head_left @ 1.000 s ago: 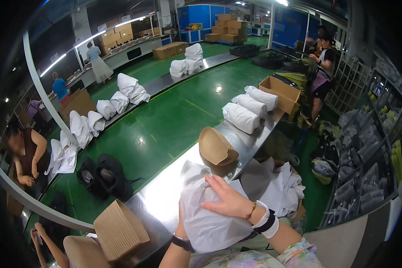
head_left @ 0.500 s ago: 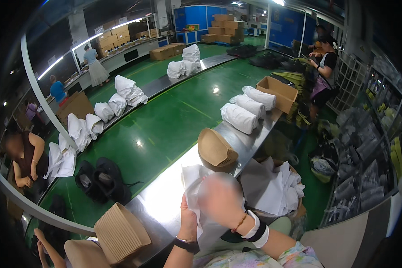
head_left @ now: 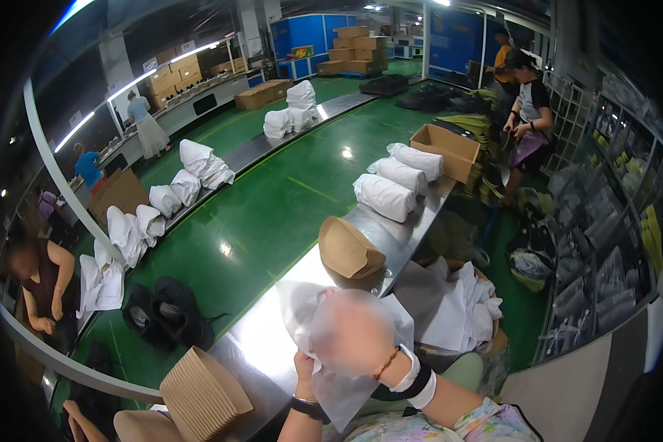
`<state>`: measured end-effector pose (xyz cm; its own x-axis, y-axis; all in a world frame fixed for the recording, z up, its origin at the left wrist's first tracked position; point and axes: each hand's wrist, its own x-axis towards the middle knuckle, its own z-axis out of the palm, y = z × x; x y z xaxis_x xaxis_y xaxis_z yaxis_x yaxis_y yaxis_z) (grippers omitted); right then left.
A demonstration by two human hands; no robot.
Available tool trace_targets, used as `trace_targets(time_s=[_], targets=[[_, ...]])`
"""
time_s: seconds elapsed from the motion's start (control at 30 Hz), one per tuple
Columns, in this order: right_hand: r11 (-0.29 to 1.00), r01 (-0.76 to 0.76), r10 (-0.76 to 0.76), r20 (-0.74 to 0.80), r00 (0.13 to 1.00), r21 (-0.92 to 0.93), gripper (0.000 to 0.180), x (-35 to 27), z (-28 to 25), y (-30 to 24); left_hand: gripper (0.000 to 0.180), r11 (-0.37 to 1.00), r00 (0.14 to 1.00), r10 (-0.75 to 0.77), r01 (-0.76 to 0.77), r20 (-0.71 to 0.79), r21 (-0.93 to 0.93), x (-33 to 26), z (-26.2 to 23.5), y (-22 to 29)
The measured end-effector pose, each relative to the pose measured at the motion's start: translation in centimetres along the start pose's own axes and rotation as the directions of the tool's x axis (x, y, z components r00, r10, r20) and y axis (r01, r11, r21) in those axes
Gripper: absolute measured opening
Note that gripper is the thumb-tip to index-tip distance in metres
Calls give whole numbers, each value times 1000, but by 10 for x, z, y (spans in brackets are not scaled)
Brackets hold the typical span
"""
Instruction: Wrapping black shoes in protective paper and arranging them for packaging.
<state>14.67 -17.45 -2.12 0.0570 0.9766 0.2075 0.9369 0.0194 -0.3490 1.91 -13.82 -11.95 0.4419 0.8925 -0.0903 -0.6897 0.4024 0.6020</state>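
A sheet of thin white paper (head_left: 344, 394) is between my hands above the steel ledge. My left hand (head_left: 304, 374) grips its lower left side, and part of the fingers is hidden behind it. Over the sheet lies my right hand (head_left: 355, 335), its fingers smeared so their hold cannot be made out. Just beyond the hands stands a nested stack of curved brown cardboard pieces (head_left: 346, 249). Another stack of brown cardboard pieces (head_left: 205, 394) is at the near left on the ledge. To the right, more white paper sheets (head_left: 453, 309) lie in a box.
Black shoes (head_left: 171, 313) rest on the green surface (head_left: 272, 206). White wrapped bundles (head_left: 387, 197) and an open carton (head_left: 446, 151) sit farther along the ledge. A co-worker (head_left: 51, 283) is at the left; another person (head_left: 527, 118) stands far right. A rack (head_left: 604, 250) holds bagged items.
The white sheet is spread wider and hangs lower between my hands. My right hand has shifted slightly left and down. The view has turned slightly.
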Motion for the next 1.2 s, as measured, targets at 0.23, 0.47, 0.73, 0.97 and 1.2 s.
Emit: trace_targets(time_s=[0.23,0.47,0.73,0.97,1.2], targets=[[965,-25,-8,125,992,261,100,14,1,12,40,998,999,-27,25,-37,-51,-2,6,7],[926,-97,105,-3,994,364,99,15,-9,18,44,922,950,276,-305,145,240,6,17,59],[995,-87,100,-513,853,49,102,15,-25,17,56,396,874,377,-452,307,799,-53,116,38],[980,123,-179,-429,885,-156,88,-6,-24,-12,58,967,978,184,-198,97,159,-7,61,12],[376,-51,-5,58,998,925,67,14,-13,32,65,955,958,284,-285,30,86,2,52,18]])
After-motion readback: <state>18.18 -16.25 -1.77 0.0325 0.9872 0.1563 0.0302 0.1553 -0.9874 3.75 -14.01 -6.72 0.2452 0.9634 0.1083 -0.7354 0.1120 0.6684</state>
